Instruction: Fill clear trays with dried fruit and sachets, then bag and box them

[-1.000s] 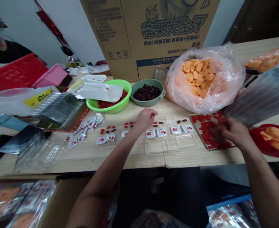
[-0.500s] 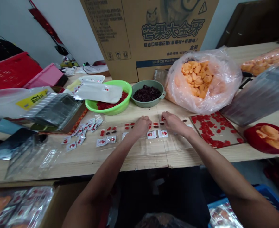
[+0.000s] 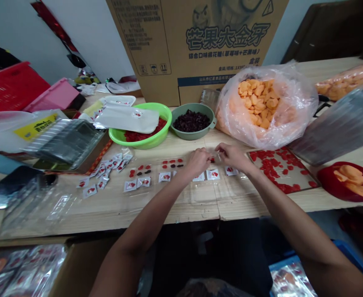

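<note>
A row of clear plastic trays (image 3: 138, 202) lies along the table, holding red and dark candy pieces (image 3: 172, 161) and small white sachets with red print (image 3: 164, 177). My left hand (image 3: 200, 161) is over the middle trays, its fingers curled together; whatever they pinch is hidden. Just to the right, my right hand (image 3: 232, 156) hovers above the same row with thumb and fingertips drawn together. Any piece between them is too small to name. Close by my right hand lies a board of red candy pieces (image 3: 282, 169).
Behind the trays stand a light-green basin of red pieces (image 3: 148, 142), a grey-green bowl of dark pieces (image 3: 193, 134) and a bag of orange candies (image 3: 295, 123). A red bowl (image 3: 332, 185) sits at right. Loose sachets (image 3: 102, 181) lie left. A large carton (image 3: 165, 90) rises at the back.
My left hand has moved right along the trays, uncovering a sachet and candies on its left. My right hand has shifted slightly right, showing a sachet below it.
</note>
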Available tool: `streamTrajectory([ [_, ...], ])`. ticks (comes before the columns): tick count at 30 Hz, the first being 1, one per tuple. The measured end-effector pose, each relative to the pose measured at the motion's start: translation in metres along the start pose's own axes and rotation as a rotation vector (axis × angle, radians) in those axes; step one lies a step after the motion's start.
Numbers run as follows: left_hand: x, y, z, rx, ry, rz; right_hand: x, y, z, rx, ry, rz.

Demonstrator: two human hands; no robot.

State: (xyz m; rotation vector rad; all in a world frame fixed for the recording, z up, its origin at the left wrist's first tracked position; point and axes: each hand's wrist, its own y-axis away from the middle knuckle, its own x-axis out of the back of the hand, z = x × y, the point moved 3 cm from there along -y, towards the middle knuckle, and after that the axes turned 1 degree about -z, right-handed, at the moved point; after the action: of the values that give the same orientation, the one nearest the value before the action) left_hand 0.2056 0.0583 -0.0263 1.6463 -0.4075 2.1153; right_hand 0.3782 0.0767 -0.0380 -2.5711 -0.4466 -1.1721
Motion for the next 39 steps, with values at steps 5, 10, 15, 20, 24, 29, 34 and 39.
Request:
streamTrajectory([
  [5, -0.006, -0.012, 0.011, -0.048, -0.152, -0.018, 0.017, 0.021, 0.037, -0.332, -0.62, 0.07],
  [10, -0.003, -0.01, 0.014, -0.057, -0.168, -0.035, 0.035, 0.047, 0.039, -0.402, -0.794, 0.04],
  [15, 0.002, -0.003, 0.018, -0.038, -0.128, -0.077, 0.046, 0.055, 0.047, -0.355, -0.661, 0.085],
  [20, 0.004, -0.008, 0.012, 0.018, -0.002, 0.014, 0.038, 0.042, 0.045, -0.293, -0.289, -0.012],
  [24, 0.009, -0.018, 0.013, 0.063, 0.002, 0.059, 0.023, 0.023, 0.015, -0.066, 0.237, -0.068],
  [29, 0.014, -0.025, 0.02, 0.103, 0.015, 0.075, 0.016, 0.017, -0.003, 0.004, 0.427, -0.067],
  [34, 0.009, -0.036, 0.03, 0.068, 0.042, 0.028, 0.053, 0.052, 0.026, -0.14, 0.442, -0.03],
  [39, -0.002, -0.055, 0.05, -0.071, -0.12, -0.023, 0.088, 0.097, 0.078, -0.459, 0.535, -0.124],
])
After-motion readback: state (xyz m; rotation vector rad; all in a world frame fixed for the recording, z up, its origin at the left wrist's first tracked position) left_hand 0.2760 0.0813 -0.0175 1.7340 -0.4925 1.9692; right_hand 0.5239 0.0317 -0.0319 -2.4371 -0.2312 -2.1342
